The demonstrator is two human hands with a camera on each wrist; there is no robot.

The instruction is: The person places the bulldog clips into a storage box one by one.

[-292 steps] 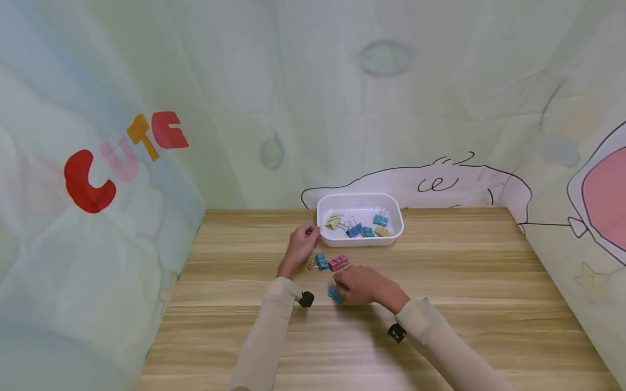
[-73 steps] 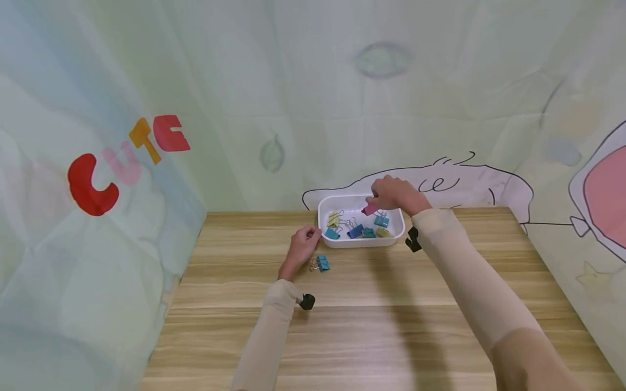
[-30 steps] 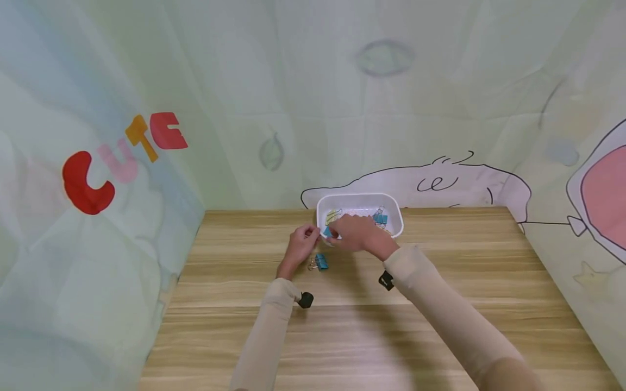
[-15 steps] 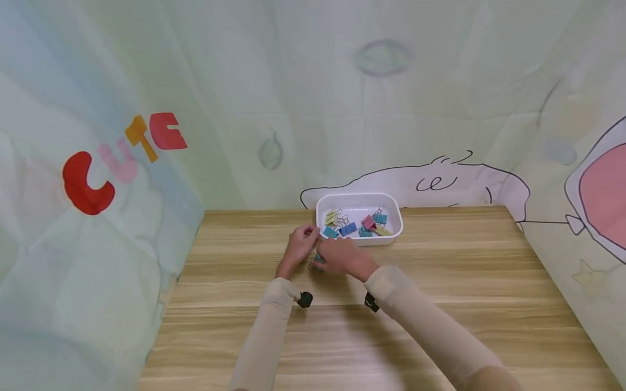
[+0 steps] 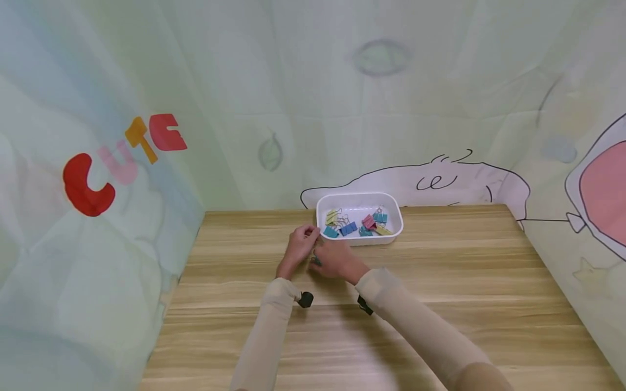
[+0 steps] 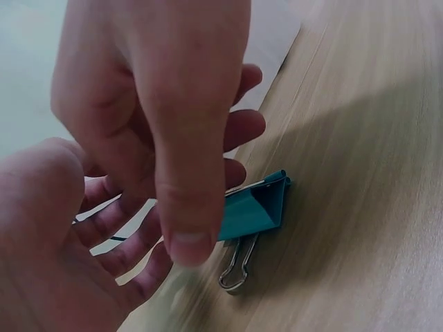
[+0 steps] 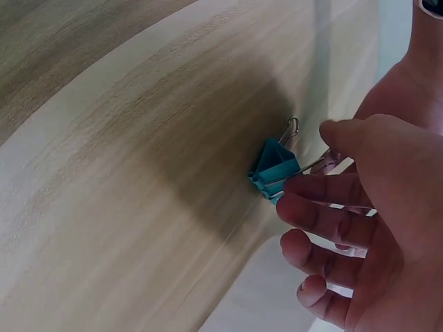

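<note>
A teal binder clip (image 7: 277, 162) lies on the table in front of the tray, one wire handle sticking out. My right hand (image 5: 336, 259) pinches it from above; in the right wrist view the other handle runs between thumb and index finger. My left hand (image 5: 300, 243) stays at the front left corner of the white plastic tray (image 5: 359, 243), fingers bent, thumb and fingertips gripping the rim. In the left wrist view the right hand covers part of the left fingers. Inside the tray lie several binder clips, among them a blue one (image 5: 348, 228) and a pink one (image 5: 368, 221).
The tray stands near the back edge of the wooden table (image 5: 464, 293), close to a printed fabric backdrop (image 5: 235, 141). Side curtains hang along the table's left and right edges. Each wrist wears a small black camera.
My right hand has dropped a pink binder clip in the tray and come back over the rim to the teal clip on the table. The left hand keeps its place.
</note>
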